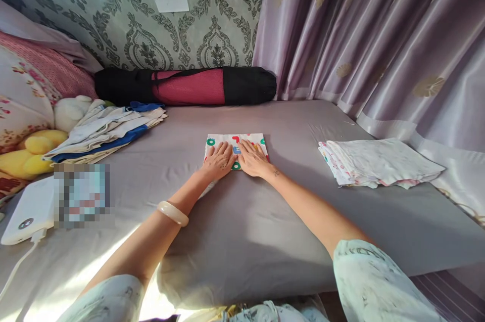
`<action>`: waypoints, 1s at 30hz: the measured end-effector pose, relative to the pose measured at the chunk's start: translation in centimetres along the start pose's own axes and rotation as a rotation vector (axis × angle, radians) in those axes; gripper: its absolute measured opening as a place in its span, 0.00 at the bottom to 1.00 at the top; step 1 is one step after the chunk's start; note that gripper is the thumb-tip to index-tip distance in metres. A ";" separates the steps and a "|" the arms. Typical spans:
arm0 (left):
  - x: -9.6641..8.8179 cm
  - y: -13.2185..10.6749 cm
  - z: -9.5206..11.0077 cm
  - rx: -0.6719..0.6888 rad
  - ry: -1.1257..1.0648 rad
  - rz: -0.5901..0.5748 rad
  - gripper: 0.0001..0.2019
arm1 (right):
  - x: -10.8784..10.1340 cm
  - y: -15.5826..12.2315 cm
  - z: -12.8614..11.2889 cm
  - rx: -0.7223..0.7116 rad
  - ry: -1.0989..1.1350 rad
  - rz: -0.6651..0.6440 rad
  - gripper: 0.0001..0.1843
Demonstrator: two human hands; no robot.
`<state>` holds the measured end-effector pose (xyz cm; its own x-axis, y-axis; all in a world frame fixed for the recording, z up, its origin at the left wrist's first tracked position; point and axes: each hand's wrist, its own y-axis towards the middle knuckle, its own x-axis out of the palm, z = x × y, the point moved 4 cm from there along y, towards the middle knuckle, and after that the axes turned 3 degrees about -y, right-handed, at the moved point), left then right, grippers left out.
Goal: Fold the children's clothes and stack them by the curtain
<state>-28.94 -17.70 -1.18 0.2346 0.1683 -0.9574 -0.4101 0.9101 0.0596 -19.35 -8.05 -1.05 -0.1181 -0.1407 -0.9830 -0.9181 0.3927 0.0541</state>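
A small folded white cloth with coloured shapes (235,140) lies in the middle of the grey bed sheet (242,221). My left hand (219,159) rests flat on its left half, fingers stretched out. Beside it, my right hand (252,158) lies flat on the right half, fingers also extended. The two hands nearly touch and hold nothing. A pale bangle (173,212) sits on my left forearm.
A stack of folded white cloths (375,164) lies to the right. A pile of white and blue fabrics (108,130) sits at the left, next to plush toys (36,147). A black and red roll bag (185,85) lies against the wall. A white power bank (28,213) is front left. Purple curtains (379,34) hang right.
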 end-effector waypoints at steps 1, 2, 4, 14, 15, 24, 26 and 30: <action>-0.3 0.2 -0.1 0.010 -0.003 0.004 0.25 | -0.2 0.2 0.2 0.004 0.006 -0.007 0.31; -0.5 0.4 -0.3 0.016 -0.003 0.020 0.25 | -0.4 0.4 0.5 0.014 0.007 -0.005 0.31; -0.8 0.8 -0.9 0.004 0.010 0.075 0.24 | -0.7 0.8 1.2 0.058 -0.007 0.023 0.31; 0.0 1.8 -2.3 -0.062 0.098 0.017 0.29 | 0.1 1.8 3.3 0.184 -0.023 -0.006 0.33; -0.2 1.9 -2.2 -0.054 0.107 0.012 0.29 | 0.0 1.9 3.2 0.182 -0.028 -0.014 0.33; -1.3 3.3 -1.9 -0.015 0.136 0.049 0.25 | -0.8 2.7 2.8 0.117 -0.051 0.027 0.31; -0.9 3.6 -2.2 -0.012 0.122 0.038 0.26 | -0.5 2.9 2.8 0.093 -0.045 0.036 0.30; 0.2 3.8 -2.8 -0.029 0.087 0.009 0.29 | 0.5 3.1 3.0 0.082 -0.014 0.025 0.31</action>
<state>-32.90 -15.24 -1.89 0.1540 0.1424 -0.9778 -0.4375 0.8971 0.0617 -21.16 -4.17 -1.88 -0.1345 -0.1172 -0.9840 -0.8809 0.4688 0.0646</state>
